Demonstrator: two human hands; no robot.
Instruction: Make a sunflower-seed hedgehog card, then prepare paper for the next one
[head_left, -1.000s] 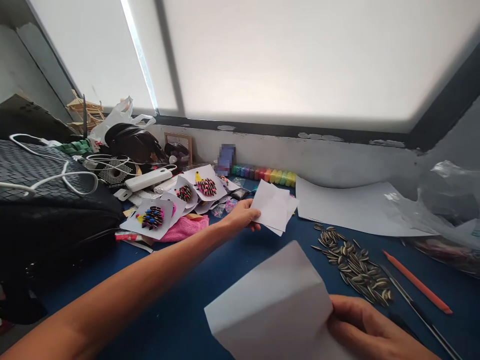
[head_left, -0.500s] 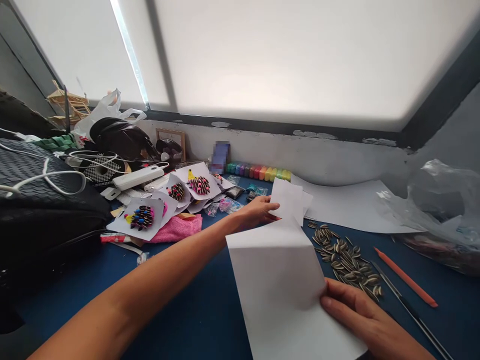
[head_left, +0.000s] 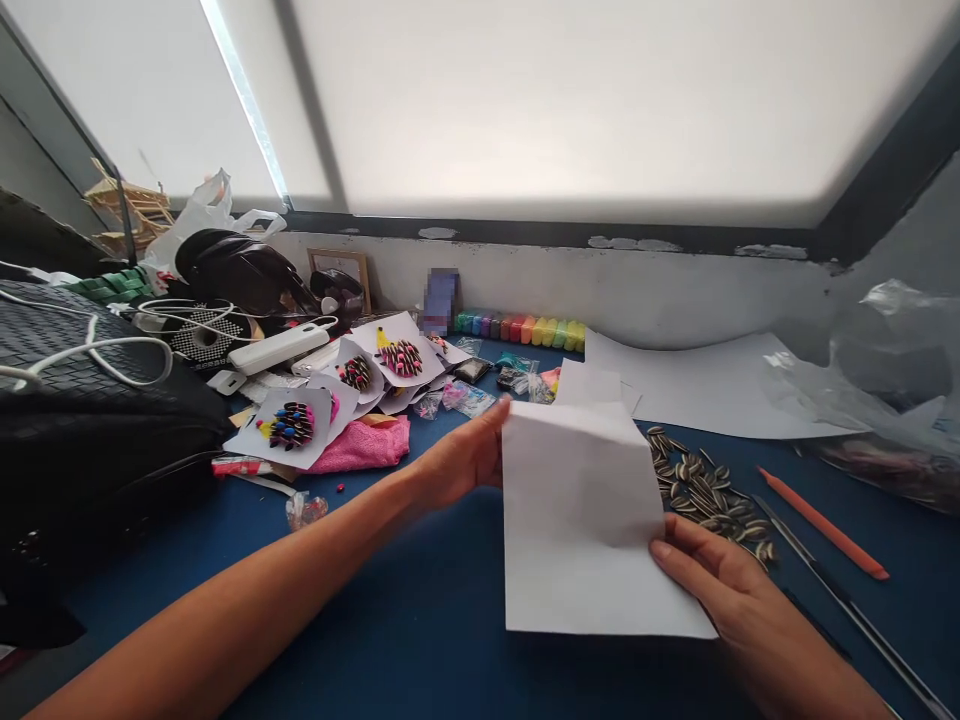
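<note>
A blank sheet of white paper (head_left: 577, 510) is held tilted above the blue table. My left hand (head_left: 465, 458) grips its far left corner, with the thumb on the edge and the other fingers mostly hidden behind. On the right edge, my right hand (head_left: 720, 570) pinches the sheet between thumb and fingers. Just beyond the sheet lie smaller white paper pieces (head_left: 589, 382), partly covered by it. Striped sunflower seeds (head_left: 709, 495) are heaped beside my right hand.
To the right lie an orange pen (head_left: 825, 525) and a thin silver-and-black tool (head_left: 840, 598). Behind is a large white sheet (head_left: 690, 385). Paper cards with seed hedgehogs (head_left: 292, 428), a pink cloth (head_left: 367, 445), a colourful clay row (head_left: 521, 330) and a black bag (head_left: 127, 400) stand left.
My left hand has come back from the small paper pieces to the sheet's far left corner. The sheet, still in my right hand, has lifted and turned slightly.
</note>
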